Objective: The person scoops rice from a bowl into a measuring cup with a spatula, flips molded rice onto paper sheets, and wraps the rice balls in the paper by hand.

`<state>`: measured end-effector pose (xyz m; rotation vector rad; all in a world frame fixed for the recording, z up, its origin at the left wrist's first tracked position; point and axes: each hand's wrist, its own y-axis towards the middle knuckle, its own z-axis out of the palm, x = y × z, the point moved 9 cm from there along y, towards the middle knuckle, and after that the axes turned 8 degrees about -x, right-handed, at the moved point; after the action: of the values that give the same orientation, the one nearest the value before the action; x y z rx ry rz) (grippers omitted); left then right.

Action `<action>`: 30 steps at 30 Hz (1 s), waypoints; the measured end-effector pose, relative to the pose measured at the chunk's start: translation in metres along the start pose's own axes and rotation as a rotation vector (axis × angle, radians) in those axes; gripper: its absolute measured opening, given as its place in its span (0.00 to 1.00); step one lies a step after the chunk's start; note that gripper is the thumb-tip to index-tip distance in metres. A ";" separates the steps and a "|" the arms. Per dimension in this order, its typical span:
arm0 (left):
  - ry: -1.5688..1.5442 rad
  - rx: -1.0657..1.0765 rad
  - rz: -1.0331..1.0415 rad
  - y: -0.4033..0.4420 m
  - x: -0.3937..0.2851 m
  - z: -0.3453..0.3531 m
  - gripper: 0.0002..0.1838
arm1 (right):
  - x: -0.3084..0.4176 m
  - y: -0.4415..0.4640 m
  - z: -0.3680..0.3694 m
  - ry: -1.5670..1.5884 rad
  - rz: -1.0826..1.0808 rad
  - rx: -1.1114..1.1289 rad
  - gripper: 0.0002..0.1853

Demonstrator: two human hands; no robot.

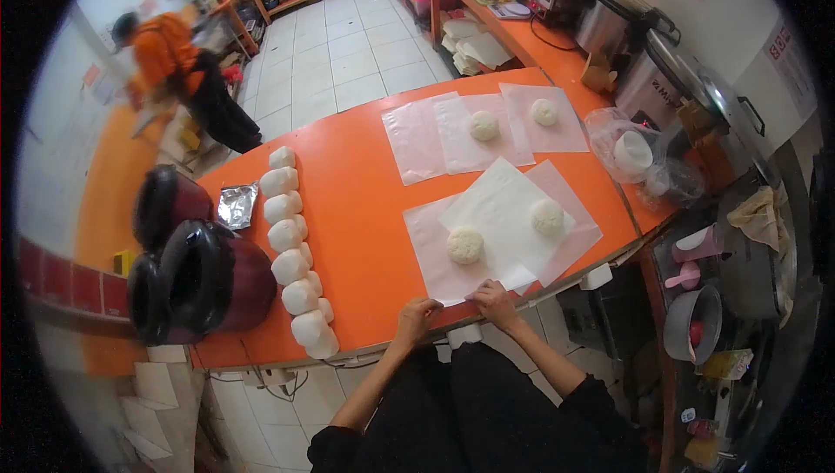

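At the table's front edge, my left hand [416,323] pinches the near corner of a sheet of wrapping paper [426,234]. My right hand [494,304] is closed on the same sheet's near edge, a little to the right. On this sheet, just beyond my hands, sits a pale grainy mound [465,247] that looks like rice. A second mound [548,217] lies to its right on an overlapping white sheet [500,194]. Farther back are more sheets, two of them bearing similar mounds [484,126]. My fingertips hide the paper's edge where they grip.
A row of white wrapped packets [284,236] runs across the orange table [361,177]. Dark red lidded pots [248,277] and foil [237,205] stand left. At right are a plastic bag with a white bowl [633,154] and large cookers [657,81]. A person [174,64] stands far left.
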<state>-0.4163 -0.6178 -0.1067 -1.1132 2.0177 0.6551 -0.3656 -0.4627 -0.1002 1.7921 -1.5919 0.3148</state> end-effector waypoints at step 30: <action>-0.018 0.368 0.179 0.009 0.007 0.021 0.07 | -0.044 0.001 0.016 0.343 0.407 0.192 0.06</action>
<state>-0.4190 -0.6014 -0.1243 -0.7144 2.1300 0.3561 -0.3805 -0.4397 -0.1378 1.4344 -1.7040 0.9396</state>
